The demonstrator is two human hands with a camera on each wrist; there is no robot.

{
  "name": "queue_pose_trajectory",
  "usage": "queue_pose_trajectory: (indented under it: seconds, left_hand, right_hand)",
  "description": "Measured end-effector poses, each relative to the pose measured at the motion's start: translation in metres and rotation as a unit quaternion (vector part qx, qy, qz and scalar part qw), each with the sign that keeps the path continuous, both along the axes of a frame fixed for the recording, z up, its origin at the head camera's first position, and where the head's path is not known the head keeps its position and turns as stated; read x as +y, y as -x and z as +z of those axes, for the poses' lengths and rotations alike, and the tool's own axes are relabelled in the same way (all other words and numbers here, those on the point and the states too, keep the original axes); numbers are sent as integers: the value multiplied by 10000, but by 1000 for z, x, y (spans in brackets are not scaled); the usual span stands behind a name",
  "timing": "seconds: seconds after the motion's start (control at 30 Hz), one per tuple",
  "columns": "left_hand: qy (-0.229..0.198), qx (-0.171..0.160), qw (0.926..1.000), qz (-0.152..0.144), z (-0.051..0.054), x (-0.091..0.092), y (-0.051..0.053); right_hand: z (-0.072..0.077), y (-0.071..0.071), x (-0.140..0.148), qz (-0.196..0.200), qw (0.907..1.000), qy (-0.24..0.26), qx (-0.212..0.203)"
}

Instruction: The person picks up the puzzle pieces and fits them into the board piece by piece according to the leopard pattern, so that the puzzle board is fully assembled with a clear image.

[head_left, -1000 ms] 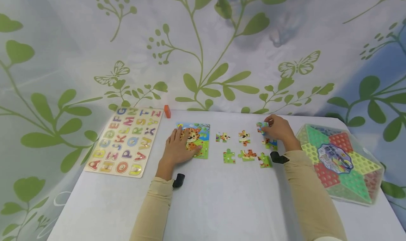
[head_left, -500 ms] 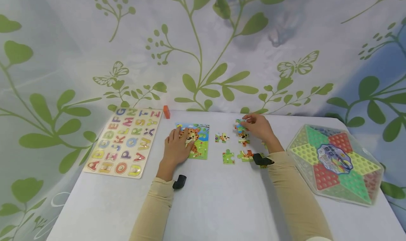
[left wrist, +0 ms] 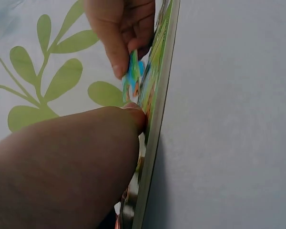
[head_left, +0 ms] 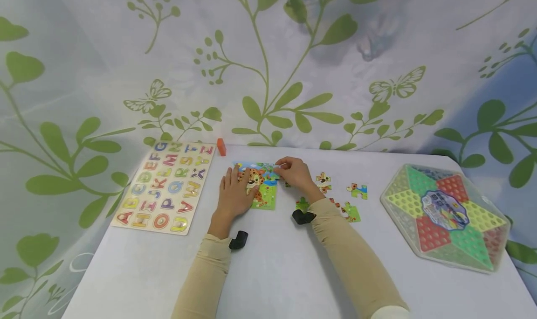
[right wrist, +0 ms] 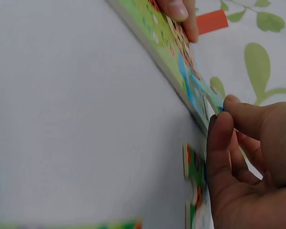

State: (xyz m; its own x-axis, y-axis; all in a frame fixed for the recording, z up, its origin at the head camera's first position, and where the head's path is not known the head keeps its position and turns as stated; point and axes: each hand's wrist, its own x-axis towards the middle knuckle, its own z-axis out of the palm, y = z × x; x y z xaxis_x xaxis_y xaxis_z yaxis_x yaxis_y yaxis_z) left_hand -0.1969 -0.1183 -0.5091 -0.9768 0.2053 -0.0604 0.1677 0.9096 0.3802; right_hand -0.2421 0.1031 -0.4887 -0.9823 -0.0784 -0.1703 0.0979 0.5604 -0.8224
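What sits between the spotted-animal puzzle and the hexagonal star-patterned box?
In the head view, loose jigsaw pieces on the white tabletop, some partly hidden by the right hand and sleeve.

I have my left forearm [head_left: 203, 274] angled forward from lower left, left hand [head_left: 236, 191] palm down, fingers pointing forward, thumb off to the side, my right forearm [head_left: 351, 256] slanting in diagonally, right hand [head_left: 298, 175] near the left, thumb and fingertip pinching, remaining fingers curled
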Motion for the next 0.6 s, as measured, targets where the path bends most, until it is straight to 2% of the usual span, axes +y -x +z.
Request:
queue_pose_trajectory:
  seconds: [0.2,0.6]
  left_hand:
    - [-23,17,10000,29,0,1,0]
    - [8,-45,9999,112,-2,2,0]
  right_hand:
    - [4,4,-22,-282,9980,-520,243]
    - [20,12,-42,-214,9898,-1393,-205]
